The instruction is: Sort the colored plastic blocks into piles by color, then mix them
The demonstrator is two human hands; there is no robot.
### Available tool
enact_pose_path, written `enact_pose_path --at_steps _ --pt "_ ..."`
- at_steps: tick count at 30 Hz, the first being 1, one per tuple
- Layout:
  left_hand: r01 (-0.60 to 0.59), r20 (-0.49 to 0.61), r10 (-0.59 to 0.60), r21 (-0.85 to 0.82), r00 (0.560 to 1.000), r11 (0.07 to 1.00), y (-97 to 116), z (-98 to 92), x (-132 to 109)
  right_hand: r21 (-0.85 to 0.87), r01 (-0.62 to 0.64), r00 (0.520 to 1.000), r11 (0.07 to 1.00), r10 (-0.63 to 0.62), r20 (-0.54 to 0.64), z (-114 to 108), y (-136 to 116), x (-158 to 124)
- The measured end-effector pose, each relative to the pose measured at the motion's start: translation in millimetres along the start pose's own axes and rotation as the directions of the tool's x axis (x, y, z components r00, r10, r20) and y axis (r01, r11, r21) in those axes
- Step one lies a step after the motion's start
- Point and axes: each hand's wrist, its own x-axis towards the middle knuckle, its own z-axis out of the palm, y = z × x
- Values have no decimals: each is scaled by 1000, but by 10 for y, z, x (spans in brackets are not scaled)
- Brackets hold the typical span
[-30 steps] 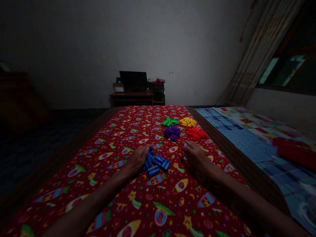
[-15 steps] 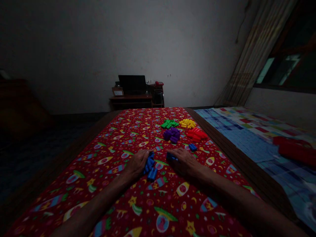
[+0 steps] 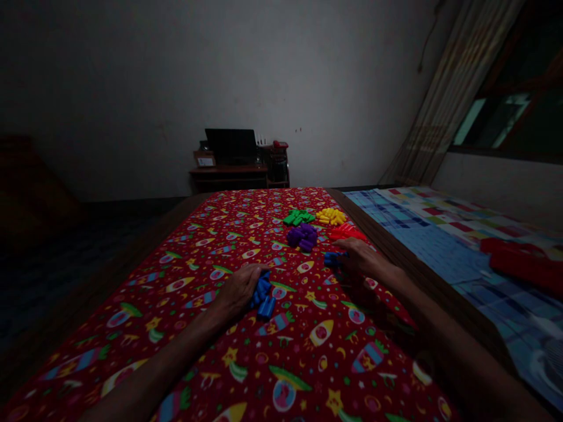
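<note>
On a red rocket-print cloth (image 3: pixel 285 351) my left hand (image 3: pixel 237 290) rests curled against a small pile of blue plastic pieces (image 3: pixel 264 296). My right hand (image 3: pixel 360 258) lies further out to the right, fingers closed over more blue pieces (image 3: pixel 331 258) that show at its fingertips. Just beyond it sit sorted heaps: red pieces (image 3: pixel 347 232), purple pieces (image 3: pixel 302 236), green pieces (image 3: pixel 298 218) and yellow pieces (image 3: pixel 332 216).
The cloth covers a low table with a wooden edge (image 3: pixel 396 252). A blue checked mat (image 3: pixel 461 246) with a red object (image 3: pixel 519 261) lies to the right. A desk with a dark screen (image 3: pixel 240 158) stands against the far wall. The room is dim.
My right hand swept in to the blue pile, took some pieces, and has carried them out to the right beside the red heap. The left hand stays on the smaller remaining pile.
</note>
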Motion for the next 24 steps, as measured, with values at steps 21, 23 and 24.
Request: enact_pose_path --at_steps 21,23,24 --pt "144 -132 -172 -195 976 970 -65 33 31 84 114 969 990 -92 -230 347 -228 58" --pt "183 -171 -242 -299 955 936 -95 37 39 88 155 962 984 -130 -241 402 -423 99" --pt "197 -178 -270 -345 946 918 -109 39 42 98 187 964 977 -163 -211 449 -536 128"
